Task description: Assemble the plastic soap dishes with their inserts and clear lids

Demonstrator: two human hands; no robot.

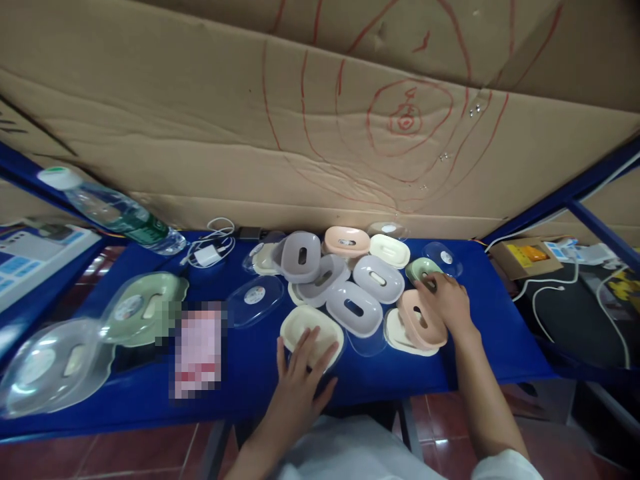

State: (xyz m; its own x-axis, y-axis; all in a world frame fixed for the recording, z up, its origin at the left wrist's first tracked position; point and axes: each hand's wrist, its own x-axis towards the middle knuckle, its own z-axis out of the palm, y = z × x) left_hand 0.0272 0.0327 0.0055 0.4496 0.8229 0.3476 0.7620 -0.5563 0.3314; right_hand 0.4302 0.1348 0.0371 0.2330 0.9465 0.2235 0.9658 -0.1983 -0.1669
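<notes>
My left hand (pixel 300 370) lies with spread fingers over a cream soap dish (pixel 295 325) near the table's front edge, fingertips inside it. My right hand (pixel 450 303) is at the right of the pile, its fingers bent over the near rim of a small green soap dish (pixel 421 269). Under that wrist, a peach soap dish (pixel 423 320) leans tilted on a cream oval piece (pixel 397 333). Between my hands are grey-purple soap dishes (pixel 345 298), each with an oval slot. Behind them sit a grey dish (pixel 300 250), another peach dish (pixel 345 235) and a cream dish (pixel 393 251).
Clear lids (pixel 255 300) lie around the pile on the blue table (pixel 260 387). At left are lidded green (pixel 167 297) and whitish dishes (pixel 85 353), plus a blurred pink packet (pixel 197 347). A water bottle (pixel 120 213) and charger (pixel 210 255) sit near the cardboard wall (pixel 200 120).
</notes>
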